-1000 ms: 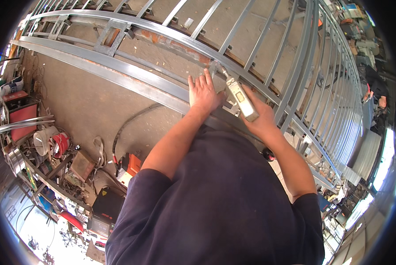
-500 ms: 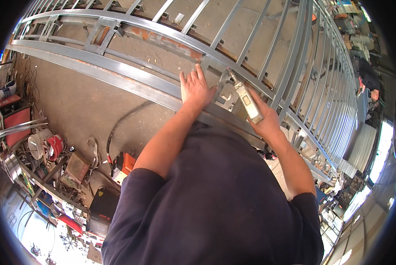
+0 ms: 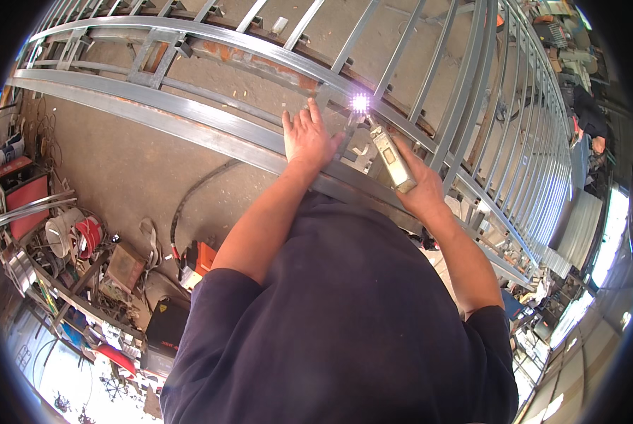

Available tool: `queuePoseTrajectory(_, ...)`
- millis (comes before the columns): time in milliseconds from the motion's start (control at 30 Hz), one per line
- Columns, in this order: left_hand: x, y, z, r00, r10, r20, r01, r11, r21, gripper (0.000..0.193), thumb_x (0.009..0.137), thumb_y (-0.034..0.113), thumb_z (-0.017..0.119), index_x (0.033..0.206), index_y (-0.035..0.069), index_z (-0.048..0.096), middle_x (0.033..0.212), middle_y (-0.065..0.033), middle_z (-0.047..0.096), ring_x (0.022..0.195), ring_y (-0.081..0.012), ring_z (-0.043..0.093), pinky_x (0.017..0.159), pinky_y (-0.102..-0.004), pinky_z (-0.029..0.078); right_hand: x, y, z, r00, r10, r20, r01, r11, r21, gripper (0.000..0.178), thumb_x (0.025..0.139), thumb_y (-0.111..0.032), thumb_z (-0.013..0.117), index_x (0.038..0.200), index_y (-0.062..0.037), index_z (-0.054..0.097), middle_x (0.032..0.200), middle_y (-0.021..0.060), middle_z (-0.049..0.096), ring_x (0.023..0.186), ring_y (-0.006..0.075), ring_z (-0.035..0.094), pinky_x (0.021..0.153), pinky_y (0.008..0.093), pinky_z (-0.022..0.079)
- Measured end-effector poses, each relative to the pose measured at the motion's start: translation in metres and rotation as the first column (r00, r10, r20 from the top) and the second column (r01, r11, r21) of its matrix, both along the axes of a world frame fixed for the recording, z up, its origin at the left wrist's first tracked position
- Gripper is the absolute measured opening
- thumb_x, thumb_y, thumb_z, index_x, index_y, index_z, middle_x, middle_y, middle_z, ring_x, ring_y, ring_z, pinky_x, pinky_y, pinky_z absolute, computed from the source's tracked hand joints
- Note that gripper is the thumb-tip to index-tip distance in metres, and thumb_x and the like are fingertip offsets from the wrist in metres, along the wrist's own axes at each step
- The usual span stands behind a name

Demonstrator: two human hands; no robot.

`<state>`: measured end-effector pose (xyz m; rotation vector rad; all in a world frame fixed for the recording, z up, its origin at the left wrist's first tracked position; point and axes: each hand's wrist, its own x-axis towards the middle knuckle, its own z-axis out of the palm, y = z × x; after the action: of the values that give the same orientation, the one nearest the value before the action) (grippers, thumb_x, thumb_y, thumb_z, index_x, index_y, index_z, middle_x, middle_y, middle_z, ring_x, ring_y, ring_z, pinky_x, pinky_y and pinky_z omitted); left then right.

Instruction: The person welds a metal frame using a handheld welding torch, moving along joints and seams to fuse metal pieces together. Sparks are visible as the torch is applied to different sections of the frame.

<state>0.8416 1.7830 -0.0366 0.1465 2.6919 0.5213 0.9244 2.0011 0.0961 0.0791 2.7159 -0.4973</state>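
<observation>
A pale, boxy welding gun (image 3: 393,160) is gripped in my right hand (image 3: 421,185), its nozzle pointing away from me at the steel frame. A bright white-violet glow (image 3: 360,104) burns at its tip, against the long steel rail (image 3: 274,49), and hides the spot it touches. To the left of the gun, my left hand (image 3: 308,141) is spread with its fingers stretched out, above the near steel beam (image 3: 210,127). Next to its thumb is a greyish, see-through patch that I cannot make out.
Rows of parallel steel bars (image 3: 401,56) form a large grating ahead and to the right. A dark hose (image 3: 193,191) lies on the floor at left. Beyond it are a red cabinet (image 3: 28,205), a box (image 3: 126,267) and clutter. Another person (image 3: 590,116) is at far right.
The bright glow has appeared at the welding gun's tip. The gun and both hands sit slightly further left in the picture, along with the frame.
</observation>
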Motion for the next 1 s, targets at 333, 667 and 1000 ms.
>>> queuePoseTrajectory(333,0.001,0.000,-0.009,1.000,-0.006,-0.023,0.006,1.000,-0.001,0.113,0.092,0.067,0.064,0.164,-0.005,0.014,0.145,-0.0236,0.053,0.144,-0.0348,0.048,0.129,-0.0557,0.011,0.001,0.006,0.000,1.000,0.012,-0.027,-0.014,0.999,-0.048,0.096,0.077,-0.020,0.084,0.159,-0.0360,0.038,0.133,0.0142,0.070,0.118,0.0407,0.067,0.100,0.0471,0.057)
queuePoseTrajectory(667,0.000,0.000,-0.010,0.999,0.023,-0.043,-0.023,1.000,0.002,0.112,0.090,0.068,0.066,0.164,-0.004,0.020,0.144,-0.0242,0.054,0.142,-0.0352,0.050,0.129,-0.0546,0.013,0.002,0.011,-0.001,1.000,-0.020,0.016,0.021,0.999,-0.047,0.100,0.074,-0.009,0.081,0.160,-0.0369,0.037,0.134,0.0130,0.069,0.118,0.0398,0.067,0.100,0.0459,0.056)
queuePoseTrajectory(1000,0.004,0.001,-0.011,0.975,0.095,-0.199,-0.090,0.995,0.034,0.105,0.094,0.061,0.064,0.165,-0.002,0.019,0.156,-0.0246,0.045,0.153,-0.0348,0.035,0.130,-0.0521,0.012,0.001,0.040,0.029,0.989,-0.033,0.141,0.075,0.952,-0.297,0.088,0.084,-0.008,0.073,0.162,-0.0252,0.038,0.138,0.0209,0.066,0.124,0.0444,0.064,0.106,0.0450,0.051)
